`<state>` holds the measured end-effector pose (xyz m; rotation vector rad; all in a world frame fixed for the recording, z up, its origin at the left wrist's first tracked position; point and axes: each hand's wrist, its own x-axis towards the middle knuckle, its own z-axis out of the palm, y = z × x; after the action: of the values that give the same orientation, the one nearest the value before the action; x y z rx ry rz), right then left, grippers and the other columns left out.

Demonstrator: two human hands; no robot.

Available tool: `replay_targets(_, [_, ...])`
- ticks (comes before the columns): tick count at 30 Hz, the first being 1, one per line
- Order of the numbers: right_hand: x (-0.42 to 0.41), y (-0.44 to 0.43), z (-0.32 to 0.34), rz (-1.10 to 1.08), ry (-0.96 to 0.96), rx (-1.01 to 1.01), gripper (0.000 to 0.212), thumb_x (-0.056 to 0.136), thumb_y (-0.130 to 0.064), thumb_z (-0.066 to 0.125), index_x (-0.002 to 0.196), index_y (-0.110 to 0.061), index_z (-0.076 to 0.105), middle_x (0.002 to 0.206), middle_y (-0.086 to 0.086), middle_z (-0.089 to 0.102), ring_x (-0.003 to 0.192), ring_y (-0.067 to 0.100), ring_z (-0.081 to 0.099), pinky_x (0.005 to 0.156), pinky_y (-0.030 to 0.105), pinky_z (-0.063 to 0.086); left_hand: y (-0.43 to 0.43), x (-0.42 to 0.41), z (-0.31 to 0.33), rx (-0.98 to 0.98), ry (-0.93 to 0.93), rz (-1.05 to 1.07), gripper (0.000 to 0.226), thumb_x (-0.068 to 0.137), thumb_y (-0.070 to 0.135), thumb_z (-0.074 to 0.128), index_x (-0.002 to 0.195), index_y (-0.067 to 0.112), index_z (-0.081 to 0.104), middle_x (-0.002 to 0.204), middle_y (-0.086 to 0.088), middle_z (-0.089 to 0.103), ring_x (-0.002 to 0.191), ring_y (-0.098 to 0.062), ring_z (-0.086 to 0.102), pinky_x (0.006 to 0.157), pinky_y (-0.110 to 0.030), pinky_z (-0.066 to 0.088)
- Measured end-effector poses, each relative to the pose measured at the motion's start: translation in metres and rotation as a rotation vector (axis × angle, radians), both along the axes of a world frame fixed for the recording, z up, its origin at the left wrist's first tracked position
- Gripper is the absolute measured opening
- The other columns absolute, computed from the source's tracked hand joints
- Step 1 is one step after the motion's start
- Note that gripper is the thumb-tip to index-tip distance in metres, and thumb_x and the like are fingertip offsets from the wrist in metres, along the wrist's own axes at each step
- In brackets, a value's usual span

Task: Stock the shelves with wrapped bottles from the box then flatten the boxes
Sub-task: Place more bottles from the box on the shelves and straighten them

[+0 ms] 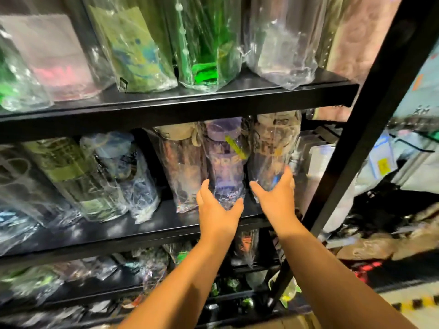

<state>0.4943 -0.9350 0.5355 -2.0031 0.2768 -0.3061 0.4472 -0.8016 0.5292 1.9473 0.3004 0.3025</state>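
Where the middle shelf (95, 236) meets the black upright (356, 162), two wrapped bottles are held, one in each hand. The purple-capped bottle (225, 157) is grasped near its base by the left hand (219, 205), thumb on one side and fingers curled round the other. The cream-capped bottle (273, 148) is grasped low down by the right hand (275, 195) in the same manner. Both bottles stand at the front of the middle shelf; contact between base and board is hidden by the hands.

Handling is judged as follows. The bottles appear rigid and probably empty, hence light. The clear film is loose, glossy and crinkled, so slip between film and bottle is to be expected. Hold is best taken round the lower body, where the film lies close, and not on the slack film near the cap.

On the upper shelf (166, 103), wrapped bottles are stored in pink, yellow-green, green and clear. On the middle shelf, a green wrapped bottle (78, 176) and a blue wrapped bottle (123, 172) are leaned at the left, and a beige-capped bottle (183, 162) is stood just beside the purple-capped one. The lower shelf (118, 293) is packed with further wrapped goods, too blurred to be told apart. The box cannot be identified with certainty.
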Motion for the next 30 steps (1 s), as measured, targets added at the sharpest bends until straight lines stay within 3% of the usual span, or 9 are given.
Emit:
replay_targets(3, [0.014,-0.002,-0.007,-0.034,0.013,-0.003,0.113,0.076,-0.042,0.083,0.157,-0.024,0.006,0.158,0.008,0.025,0.143,0.029,0.030,0.111,0.046,0.036,-0.003,0.003,-0.006,0.011,0.013,0.034,0.090,0.084,0.035,0.078,0.153,0.019,0.022,0.156,0.001,0.022,0.142,-0.021,0.034,0.111,-0.045,0.039])
replay_targets(7, [0.024,-0.002,-0.011,-0.084,0.040,-0.017,0.113,0.071,-0.049,0.082,0.155,-0.028,0.009,0.153,0.007,0.038,0.137,0.030,0.042,0.108,0.054,0.037,-0.002,0.004,-0.013,0.036,0.027,0.045,0.089,0.083,0.038,0.077,0.152,0.022,0.023,0.153,0.001,0.027,0.139,-0.021,0.036,0.108,-0.045,0.041])
replay_targets(12, [0.018,-0.004,-0.017,-0.090,0.002,-0.009,0.105,0.076,-0.042,0.082,0.155,-0.016,0.018,0.154,0.008,0.035,0.140,0.028,0.036,0.112,0.045,0.036,-0.014,0.003,-0.015,0.033,0.016,0.133,0.097,0.074,0.038,0.079,0.150,0.025,0.020,0.142,0.001,0.043,0.131,-0.021,0.047,0.106,-0.048,0.043])
replay_targets(17, [0.011,-0.014,-0.022,-0.049,-0.009,-0.047,0.100,0.075,-0.044,0.082,0.152,-0.018,0.023,0.151,0.008,0.037,0.137,0.028,0.037,0.108,0.046,0.040,-0.023,0.012,-0.013,0.141,0.069,0.190,0.099,0.078,0.044,0.078,0.154,0.016,0.021,0.154,-0.004,0.037,0.141,-0.026,0.038,0.115,-0.044,0.030])
replay_targets(22, [0.013,-0.016,-0.026,-0.054,-0.008,-0.068,0.097,0.072,-0.049,0.082,0.147,-0.018,0.029,0.140,0.008,0.045,0.128,0.029,0.045,0.101,0.048,0.046,-0.033,0.027,-0.008,0.186,0.193,0.226,0.102,0.079,0.057,0.073,0.154,0.012,0.019,0.154,-0.006,0.039,0.143,-0.026,0.031,0.113,-0.043,0.021])
replay_targets(24, [0.014,-0.016,-0.027,-0.058,-0.007,-0.063,0.101,0.071,-0.048,0.083,0.150,-0.019,0.027,0.144,0.008,0.043,0.131,0.029,0.044,0.103,0.047,0.045,-0.035,0.035,-0.006,0.181,0.226,0.270,0.093,0.076,0.059,0.074,0.144,0.011,0.031,0.144,-0.007,0.048,0.138,-0.027,0.037,0.110,-0.044,0.025])
replay_targets(26, [0.016,-0.016,-0.028,-0.059,-0.018,-0.062,0.103,0.071,-0.047,0.084,0.151,-0.019,0.026,0.147,0.008,0.041,0.134,0.028,0.042,0.106,0.046,0.043,-0.036,0.041,-0.005,0.175,0.232,0.304,0.073,0.074,0.059,0.076,0.118,0.014,0.040,0.130,-0.006,0.056,0.131,-0.028,0.045,0.105,-0.044,0.030])
replay_targets(28, [0.017,-0.017,-0.029,-0.060,-0.029,-0.070,0.101,0.071,-0.046,0.084,0.151,-0.019,0.028,0.147,0.008,0.041,0.134,0.029,0.042,0.106,0.046,0.044,-0.037,0.044,-0.004,0.178,0.235,0.316,0.065,0.074,0.059,0.077,0.100,0.019,0.033,0.122,-0.004,0.058,0.125,-0.027,0.049,0.102,-0.044,0.031])
replay_targets(30, [0.019,-0.018,-0.030,-0.062,-0.038,-0.071,0.099,0.070,-0.046,0.084,0.149,-0.019,0.031,0.147,0.008,0.043,0.133,0.029,0.043,0.105,0.046,0.045,-0.038,0.045,-0.003,0.191,0.227,0.325,0.063,0.075,0.058,0.076,0.099,0.020,0.032,0.122,-0.003,0.057,0.124,-0.027,0.050,0.101,-0.044,0.031])
